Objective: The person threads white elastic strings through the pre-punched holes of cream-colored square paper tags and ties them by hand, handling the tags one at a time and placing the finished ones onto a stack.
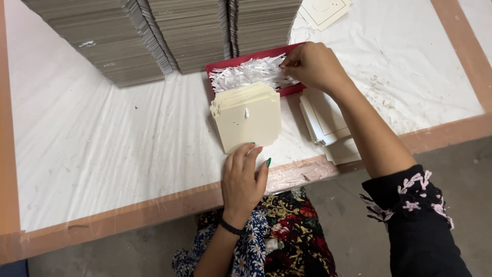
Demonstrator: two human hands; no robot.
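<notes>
Near the frame's centre, my left hand (242,179) lies open, fingertips on the lower edge of the cream card stack (247,115). At upper centre my right hand (313,65) pinches white paper strips (246,73) in the red tray (233,64); I can't make out how many. Grey board stacks (164,33) are cut off by the top edge.

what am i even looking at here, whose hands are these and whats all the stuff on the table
There is no machine here: one person works with bare hands, filmed by a camera worn on their head, looking down. The left hand rests its fingertips on the near edge of a stack of cream cards. The right hand pinches white plastic strips lying in a red tray. All this sits on a table covered in white sheeting. Behind stand tall piles of grey card; under the right forearm lies a lighter card pile.
</notes>
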